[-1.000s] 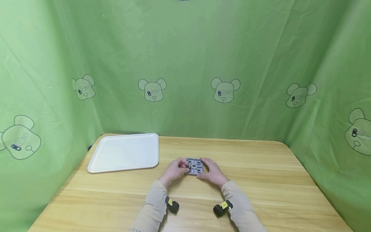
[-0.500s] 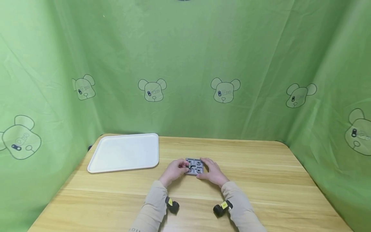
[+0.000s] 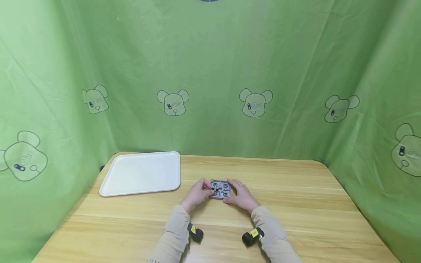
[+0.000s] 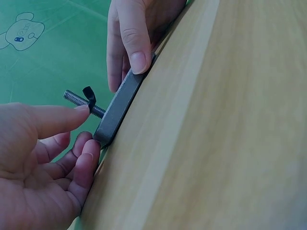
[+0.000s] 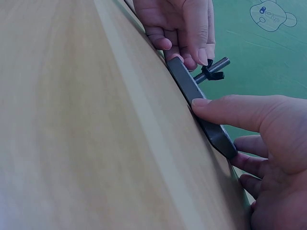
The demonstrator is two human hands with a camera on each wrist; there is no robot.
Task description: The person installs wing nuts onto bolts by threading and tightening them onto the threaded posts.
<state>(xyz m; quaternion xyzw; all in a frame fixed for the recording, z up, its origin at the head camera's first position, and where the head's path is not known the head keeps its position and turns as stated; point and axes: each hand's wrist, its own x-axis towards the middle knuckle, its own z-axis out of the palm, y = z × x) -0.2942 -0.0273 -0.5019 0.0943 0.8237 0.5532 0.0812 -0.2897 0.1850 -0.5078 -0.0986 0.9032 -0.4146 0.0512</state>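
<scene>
A square dark-grey metal plate (image 3: 225, 189) with slots and holes lies on the table between both hands. From its left half rises a threaded bolt (image 4: 74, 97), carrying a black wing nut (image 4: 89, 97) partway along the thread. My left hand (image 3: 196, 194) is at the wing nut, thumb tip against it and fingers curled beside the plate's left edge. My right hand (image 3: 241, 195) grips the plate's right side; in the right wrist view its thumb presses the near edge while the fingers reach round the far corner. The bolt's lower end is hidden in the plate.
A white rectangular tray (image 3: 144, 173) lies at the back left of the wooden table (image 3: 289, 219). Green cloth (image 3: 210, 135) with bear-head prints hangs behind the table and along both sides.
The left fingers have shifted slightly about the wing nut and drawn back a little, so more of the bolt shows. The right hand and the plate stay in place.
</scene>
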